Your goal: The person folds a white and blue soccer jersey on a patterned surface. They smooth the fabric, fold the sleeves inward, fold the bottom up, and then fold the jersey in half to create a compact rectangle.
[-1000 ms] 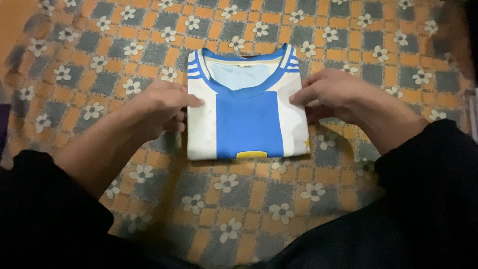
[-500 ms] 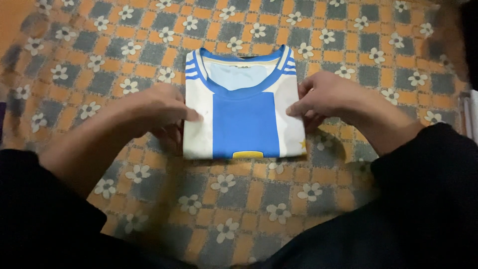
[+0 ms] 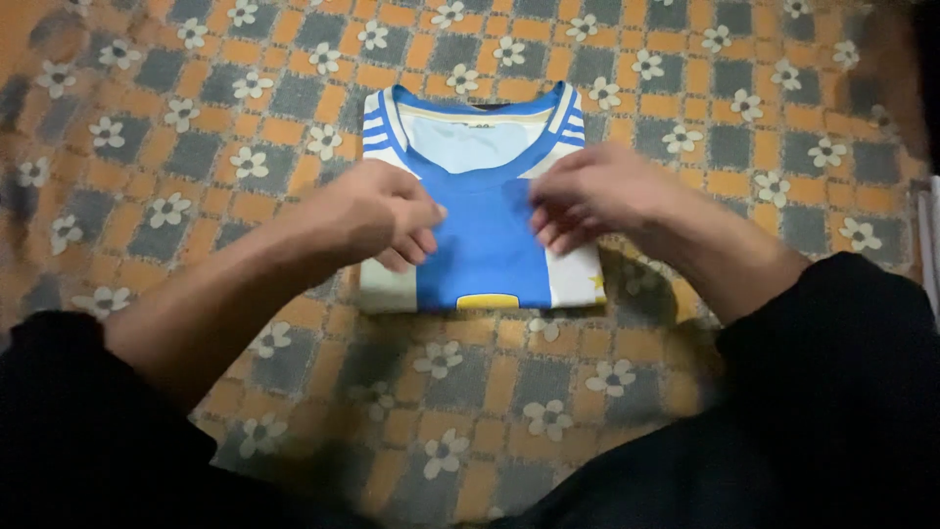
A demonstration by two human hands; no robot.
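A folded blue and white sports shirt (image 3: 482, 250) lies flat on an orange and grey flowered cloth (image 3: 176, 147), collar away from me. My left hand (image 3: 377, 214) rests on the shirt's left half, fingers curled at the edge of the blue middle panel. On the right half sits my right hand (image 3: 587, 196), its fingers bent down onto the fabric near the middle. Whether the fingers pinch the fabric or only press it is unclear. Both forearms come out of black sleeves.
The flowered cloth spreads in all directions around the shirt. A pale object (image 3: 928, 245) shows at the right edge. My dark-clothed lap (image 3: 685, 470) fills the bottom of the view.
Both hands have moved inward from the shirt's side edges toward its blue middle. The shirt stays folded in the same place.
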